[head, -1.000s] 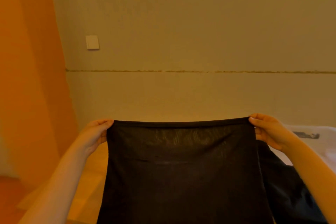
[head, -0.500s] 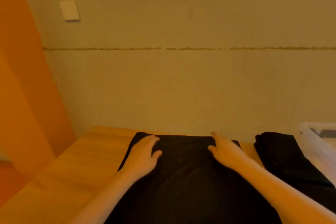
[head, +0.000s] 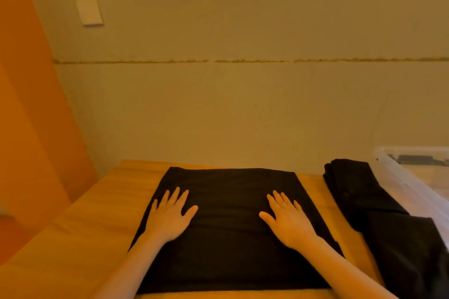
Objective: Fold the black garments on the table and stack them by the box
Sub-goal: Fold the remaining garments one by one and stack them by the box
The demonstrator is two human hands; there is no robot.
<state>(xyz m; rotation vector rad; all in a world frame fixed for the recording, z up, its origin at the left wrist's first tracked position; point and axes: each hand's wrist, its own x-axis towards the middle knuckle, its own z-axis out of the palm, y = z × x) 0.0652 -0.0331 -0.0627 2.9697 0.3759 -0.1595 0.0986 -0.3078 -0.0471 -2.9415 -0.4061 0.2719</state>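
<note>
The wooden surface is shown running from the wall to the near edge of the view, carrying all the task's things. At its centre a black garment is laid flat as a broad panel, its long axis judged to run from 6 o'clock to 12 o'clock, away from the person. At 3 o'clock from it, well apart across a strip of bare wood, a stack of folded black garments is seen touching the clear box, with a looser dark piece trailing toward 5 o'clock (whether this belongs to the stack cannot be told). The left hand is pressed on the panel's 9 o'clock half and the right hand on its 3 o'clock half; the right is the nearer to the stack. Each grip is fully open: fingers straight and spread, palms flat on the cloth, nothing pinched or held. The garment is judged to be in the smoothing step, with folding not yet done; any fold would be taken across the long axis.
</note>
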